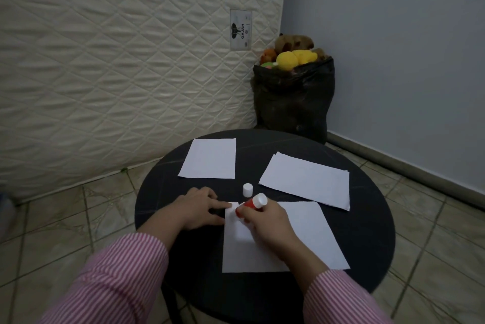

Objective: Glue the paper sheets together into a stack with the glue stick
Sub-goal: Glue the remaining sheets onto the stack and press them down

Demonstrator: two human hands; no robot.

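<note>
1. Glue stick point(251, 205): red body, white end pointing up and toward the right of the frame. It sits just below centre of the frame, tilted, its lower end down on the upper left corner of the nearest paper sheet point(309, 234).
2. Right hand point(265, 224): fingers wrapped around the red body of the glue stick, gripping it. The hand and wrist lie across the middle of the nearest sheet.
3. Left hand point(200, 208): flat, fingers spread a little and pointing right, holding nothing. Fingertips press on the upper left edge of the nearest sheet, touching it just beside the glue stick's lower end; the palm rests on the counter point(162, 192).
4. White cap point(247, 190): stands upright on the counter just above the glue stick, apart from all sheets.
5. Single sheet point(208, 158): lies flat toward the far left of the counter, above the left hand, touching nothing else.
6. Paper stack point(307, 179): lies at the far right of the counter, rotated; offset edges at its upper left corner show more than one sheet. Count cannot be told.
7. Counter: round, dark top, occupying the lower centre of the frame, on a tiled floor point(78, 213).
8. Sleeves point(118, 279): both arms wear pink and white stripes, entering from the bottom edge.
9. Surroundings: quilted mattress point(118, 61) upright across the upper left; black bag point(294, 98) filled with soft toys in the corner, right of centre, against a blue-grey wall point(393, 48).
</note>
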